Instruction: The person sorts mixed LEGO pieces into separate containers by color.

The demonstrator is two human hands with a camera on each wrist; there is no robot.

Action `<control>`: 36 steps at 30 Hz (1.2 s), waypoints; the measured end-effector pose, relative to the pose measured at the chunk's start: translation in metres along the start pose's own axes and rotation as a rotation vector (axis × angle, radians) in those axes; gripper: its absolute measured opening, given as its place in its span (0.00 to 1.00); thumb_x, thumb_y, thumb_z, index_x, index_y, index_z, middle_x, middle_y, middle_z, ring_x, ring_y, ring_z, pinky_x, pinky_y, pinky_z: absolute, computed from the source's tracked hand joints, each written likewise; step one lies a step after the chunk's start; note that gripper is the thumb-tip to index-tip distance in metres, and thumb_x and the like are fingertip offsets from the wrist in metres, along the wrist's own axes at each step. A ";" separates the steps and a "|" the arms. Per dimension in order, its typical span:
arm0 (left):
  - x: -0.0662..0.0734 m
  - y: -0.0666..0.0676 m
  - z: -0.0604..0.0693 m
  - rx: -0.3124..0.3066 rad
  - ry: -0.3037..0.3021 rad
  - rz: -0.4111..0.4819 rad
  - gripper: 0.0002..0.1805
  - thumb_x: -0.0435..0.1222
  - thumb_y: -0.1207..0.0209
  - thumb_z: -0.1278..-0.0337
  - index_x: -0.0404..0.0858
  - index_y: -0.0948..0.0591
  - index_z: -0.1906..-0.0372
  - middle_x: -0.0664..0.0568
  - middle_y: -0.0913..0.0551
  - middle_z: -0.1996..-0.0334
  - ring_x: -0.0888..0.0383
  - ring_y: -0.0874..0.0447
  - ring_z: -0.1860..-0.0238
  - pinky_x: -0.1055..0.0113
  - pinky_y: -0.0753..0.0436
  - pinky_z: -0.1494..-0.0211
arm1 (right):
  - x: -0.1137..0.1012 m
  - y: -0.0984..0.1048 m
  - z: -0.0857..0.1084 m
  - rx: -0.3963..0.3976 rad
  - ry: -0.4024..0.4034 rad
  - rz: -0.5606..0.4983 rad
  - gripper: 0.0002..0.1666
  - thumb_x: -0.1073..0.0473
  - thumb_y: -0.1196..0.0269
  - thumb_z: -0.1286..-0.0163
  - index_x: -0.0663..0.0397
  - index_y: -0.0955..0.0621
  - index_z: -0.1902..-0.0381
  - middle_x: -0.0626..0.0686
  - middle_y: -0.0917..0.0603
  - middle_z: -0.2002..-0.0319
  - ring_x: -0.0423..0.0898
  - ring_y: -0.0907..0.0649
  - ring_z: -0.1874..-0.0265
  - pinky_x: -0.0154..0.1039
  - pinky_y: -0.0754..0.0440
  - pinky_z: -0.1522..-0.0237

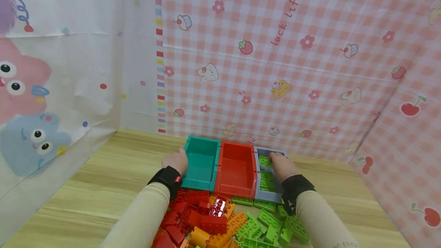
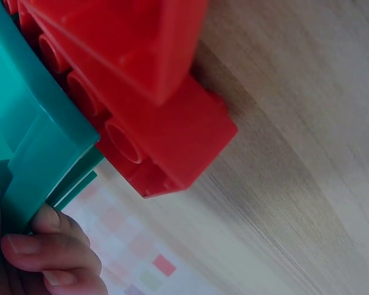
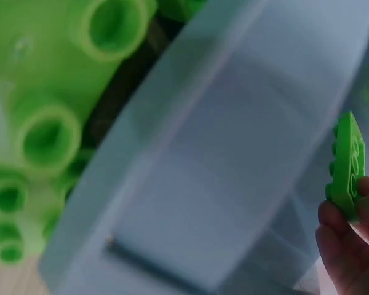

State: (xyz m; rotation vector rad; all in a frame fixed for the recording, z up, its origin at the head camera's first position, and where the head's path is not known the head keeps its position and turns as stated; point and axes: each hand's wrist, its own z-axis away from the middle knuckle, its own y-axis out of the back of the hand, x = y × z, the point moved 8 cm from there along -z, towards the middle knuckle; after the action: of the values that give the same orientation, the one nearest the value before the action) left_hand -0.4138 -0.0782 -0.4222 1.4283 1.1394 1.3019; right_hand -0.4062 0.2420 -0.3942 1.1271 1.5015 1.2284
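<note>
Three bins stand side by side in the head view: a teal bin [image 1: 198, 167], a red bin [image 1: 237, 185] and a grey-blue bin [image 1: 270, 196]. At the outer left side of the teal one, my left hand [image 1: 176, 161] grips its wall; the left wrist view shows curled fingers [image 2: 58, 252] against the teal plastic. My right hand [image 1: 284, 165] is over the far right part of the grey-blue bin. It pinches a green toy brick [image 3: 346, 165] between thumb and fingers, seen in the right wrist view. Several green bricks [image 1: 266, 181] lie inside that bin.
Before the bins lies a pile of loose bricks: red ones [image 1: 213, 224] at left, orange ones [image 1: 236, 223] in the middle, green ones [image 1: 270, 225] at right. The wooden tabletop [image 1: 86, 194] extends to both sides. A pink checked cloth [image 1: 241, 98] hangs close behind the bins.
</note>
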 end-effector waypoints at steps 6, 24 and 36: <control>0.005 0.002 0.003 -0.001 0.001 -0.001 0.17 0.32 0.58 0.32 0.27 0.33 0.44 0.36 0.18 0.70 0.44 0.18 0.71 0.52 0.22 0.69 | 0.005 -0.020 -0.006 -0.013 0.018 0.010 0.07 0.72 0.46 0.35 0.58 0.23 0.63 0.53 0.19 0.67 0.50 0.20 0.65 0.48 0.24 0.60; 0.001 0.005 0.005 -0.030 0.030 0.050 0.19 0.32 0.59 0.31 0.28 0.35 0.41 0.36 0.18 0.63 0.43 0.18 0.67 0.49 0.22 0.66 | -0.009 -0.039 0.002 -0.144 0.130 0.101 0.14 0.72 0.46 0.35 0.59 0.19 0.55 0.57 0.19 0.58 0.55 0.20 0.54 0.50 0.25 0.52; 0.000 0.002 0.004 -0.022 0.013 0.038 0.18 0.32 0.59 0.31 0.27 0.35 0.42 0.35 0.18 0.64 0.42 0.18 0.67 0.50 0.22 0.66 | -0.024 -0.013 0.022 -0.126 0.202 -0.040 0.15 0.73 0.48 0.34 0.64 0.23 0.51 0.61 0.20 0.53 0.58 0.23 0.49 0.52 0.28 0.47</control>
State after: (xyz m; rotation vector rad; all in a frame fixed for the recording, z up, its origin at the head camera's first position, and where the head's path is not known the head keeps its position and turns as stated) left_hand -0.4096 -0.0790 -0.4203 1.4338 1.1082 1.3477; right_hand -0.3816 0.2218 -0.4085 0.9074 1.5626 1.4223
